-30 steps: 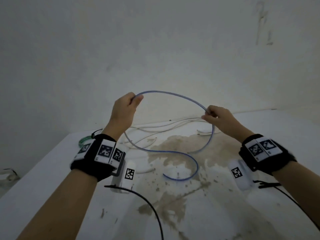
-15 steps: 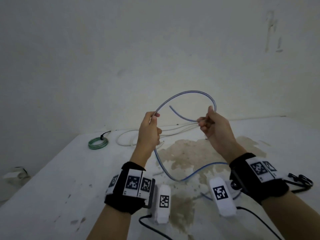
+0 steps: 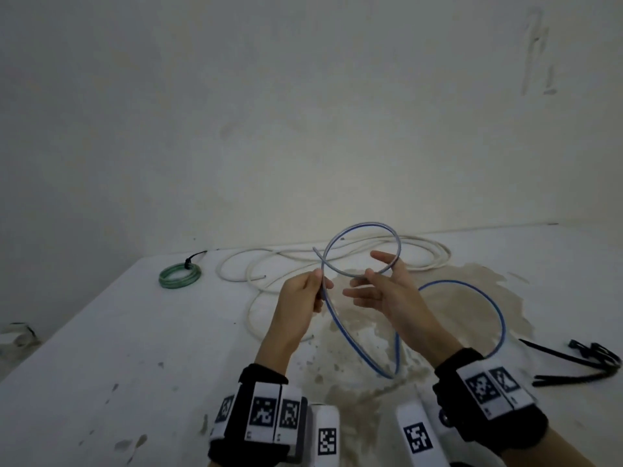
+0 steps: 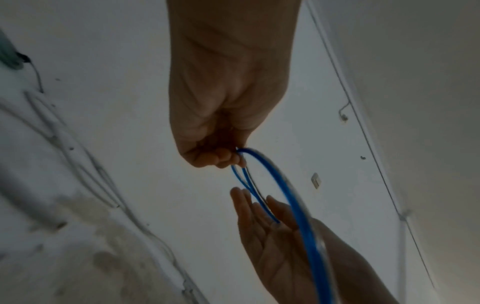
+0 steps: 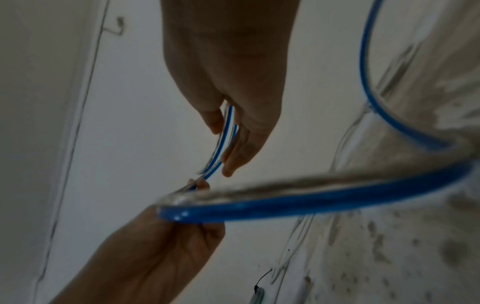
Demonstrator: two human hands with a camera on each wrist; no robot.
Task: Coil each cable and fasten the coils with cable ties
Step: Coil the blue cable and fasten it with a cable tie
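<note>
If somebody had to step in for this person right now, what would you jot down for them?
Left hand: pinches the blue cable where its first loop crosses itself.
Right hand: open, fingers spread, the loop resting against them, not gripped.
Blue cable: one loop held up in the air; the rest trails in a wide curve over the stained table.
Done: the green coil at the far left, already tied.
Left: finish winding the blue cable and tie it, then coil and tie the white cable lying loose at the back.
Black cable ties lie on the table to the right.
</note>
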